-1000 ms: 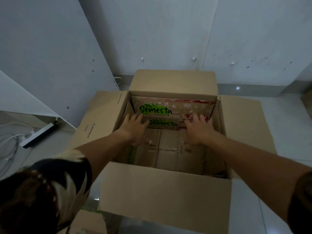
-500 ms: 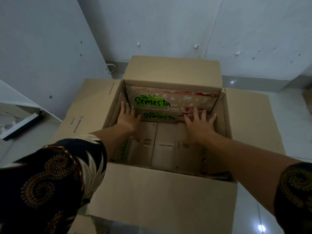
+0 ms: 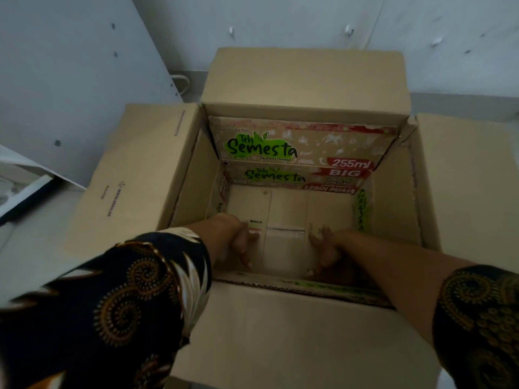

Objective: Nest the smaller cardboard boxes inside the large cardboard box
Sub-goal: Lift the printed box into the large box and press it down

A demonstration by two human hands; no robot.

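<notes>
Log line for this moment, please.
stage: nesting | Teh Semesta box inside large cardboard box | left hand, right hand pressing its floor flaps

Matt brown cardboard forms the large box; the smaller box inside is printed cardboard, its floor smooth.

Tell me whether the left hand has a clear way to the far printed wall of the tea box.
Probably yes. The left hand is already inside the tea box, and only bare box floor lies between it and that wall.
</notes>
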